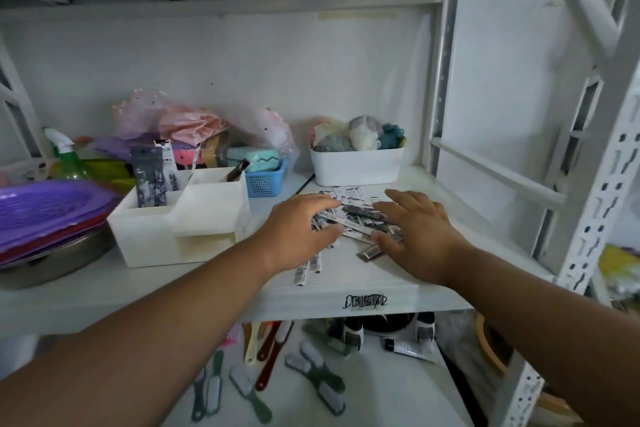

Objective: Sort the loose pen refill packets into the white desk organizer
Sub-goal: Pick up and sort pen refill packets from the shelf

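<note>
Hovering over the centre of the frame now, left hand [300,230] and right hand [417,234] both spreading flat, fingers loose and nothing pinched yet, closing in from either side on the heap of pen refill packets [356,218] lying on the shelf [346,282]. Bracketing the pile, not gripping it. Waiting at centre-left, just beside the left hand: the white desk organizer [180,218], already carrying a few upright packets in its rear compartment. Trailing out below the left palm, a couple of stray packets [306,269] lying close to the shelf lip; likewise one dark packet [370,253] under the right thumb. Risking a spill here, probably: scooping slick sleeves with flat palms, squeezing some out sideways, nudging the strays over the edge onto the brushes [311,374] below.
</note>
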